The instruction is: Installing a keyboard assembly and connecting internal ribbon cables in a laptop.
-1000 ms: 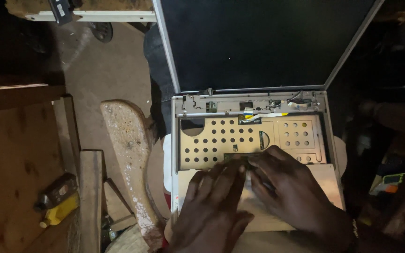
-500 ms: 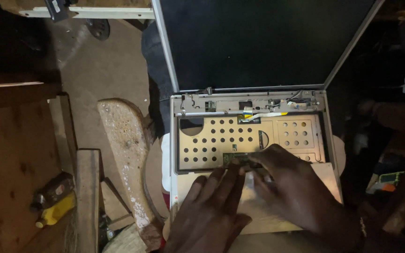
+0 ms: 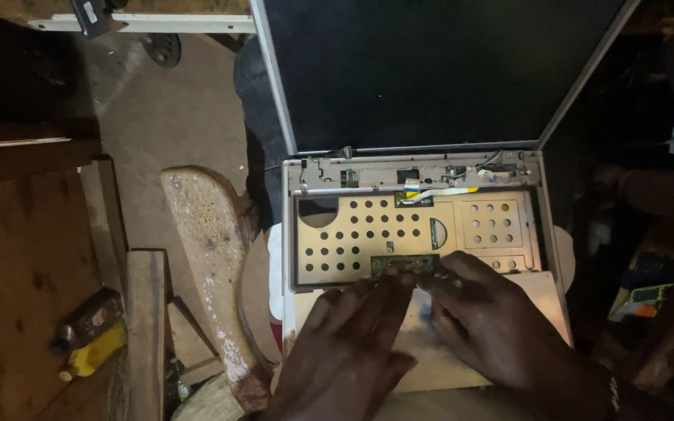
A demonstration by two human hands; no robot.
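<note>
An open laptop (image 3: 423, 234) sits in front of me with its keyboard removed, showing a perforated metal plate (image 3: 352, 242). Its dark screen (image 3: 431, 70) stands tilted back. A small green circuit strip (image 3: 404, 264) lies at the front edge of the plate. My left hand (image 3: 345, 351) rests flat on the palm rest, fingers pointing at the strip. My right hand (image 3: 493, 320) lies beside it, fingertips touching the strip's right end. Neither hand holds anything I can see.
A worn wooden piece (image 3: 204, 265) lies left of the laptop on the dirt floor. A yellow bottle (image 3: 91, 351) and a dark bottle (image 3: 87, 316) lie at the lower left by wooden boards (image 3: 146, 327). Dark clutter fills the right side (image 3: 641, 300).
Both hands have shifted slightly on the palm rest, fingertips staying at the green strip. The view has drifted a little.
</note>
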